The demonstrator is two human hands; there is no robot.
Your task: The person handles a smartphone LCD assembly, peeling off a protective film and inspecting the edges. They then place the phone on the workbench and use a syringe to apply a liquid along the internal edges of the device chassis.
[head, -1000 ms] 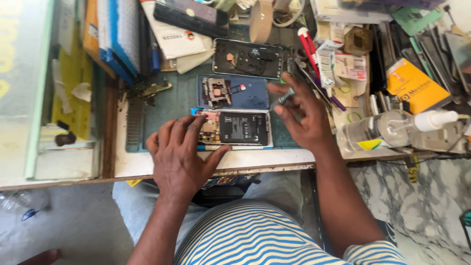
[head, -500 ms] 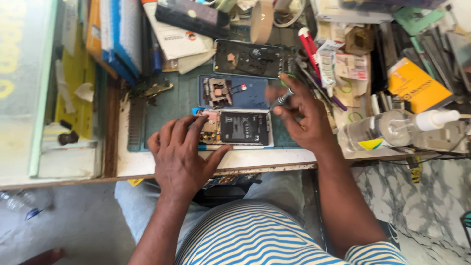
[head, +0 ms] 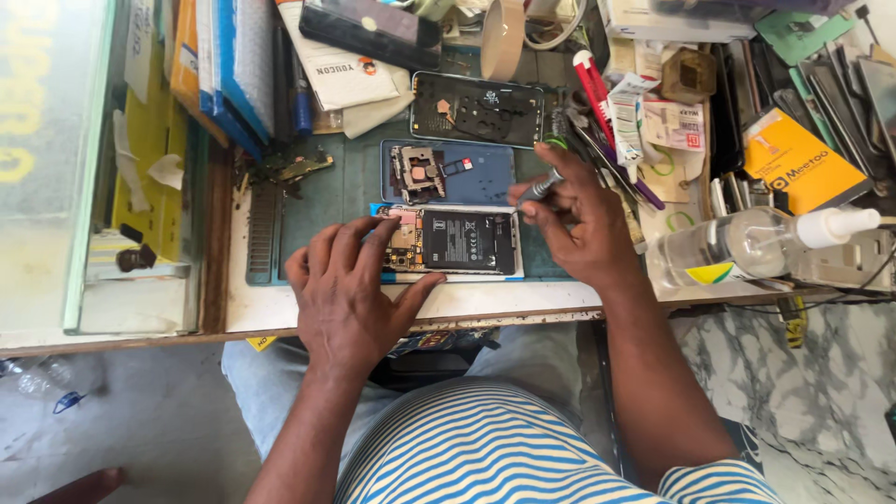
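- Head view: the opened phone (head: 455, 242) lies flat on the green mat (head: 355, 191), near the bench's near edge.
- The left hand (head: 350, 294) rests spread and released, fingertips pressing the phone's left end.
- The right hand (head: 579, 224) pinches a small screwdriver (head: 539, 189), tip at the phone's far right corner.
- A blue back cover (head: 485, 173) lies just beyond; a clear spray bottle (head: 747, 245) sits to the right.

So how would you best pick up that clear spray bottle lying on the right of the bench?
Probably around the middle of the spray bottle, coming down from above. It lies on its side with its white nozzle pointing right, so the round body offers the widest bare surface, and clutter crowds its far side.
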